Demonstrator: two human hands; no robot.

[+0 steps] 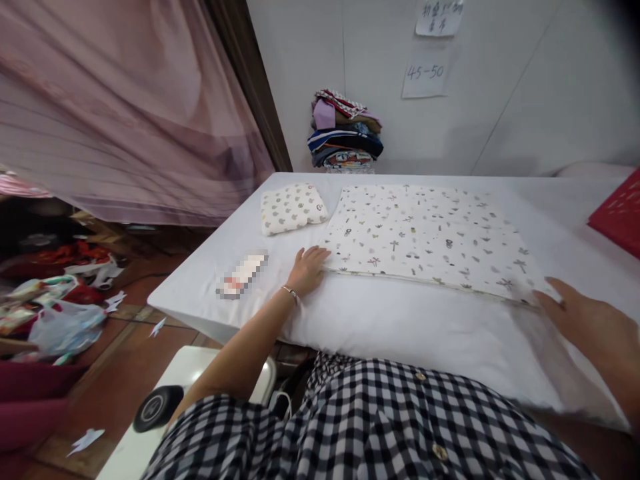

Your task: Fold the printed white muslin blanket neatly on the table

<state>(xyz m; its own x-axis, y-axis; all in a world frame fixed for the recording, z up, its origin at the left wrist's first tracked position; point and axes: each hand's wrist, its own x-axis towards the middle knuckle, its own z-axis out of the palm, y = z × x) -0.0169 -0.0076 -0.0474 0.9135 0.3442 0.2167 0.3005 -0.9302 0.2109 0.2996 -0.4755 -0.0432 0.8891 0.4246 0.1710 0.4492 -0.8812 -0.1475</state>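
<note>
A white cloth printed with small palm trees and other motifs (pixel 415 240) lies flat and folded on the white-covered table (pixel 380 303). My left hand (pixel 307 270) rests palm down at its near left corner, fingers stretched out and touching the edge. At the near right corner is my right hand (pixel 585 320), its fingers apart and the tips beside the cloth; it is slightly blurred. A smaller folded cloth with grey prints (pixel 293 208) lies beyond my left hand. Nearer the table's left side is a pixelated flat object (pixel 243 275).
A stack of folded clothes (pixel 347 133) stands behind the table by the wall. A red item (pixel 620 213) sits at the far right. Left of the table hang pink curtains (pixel 150 113), with a plastic bag (pixel 67 327) on the floor and a white stool-like surface (pixel 187 367).
</note>
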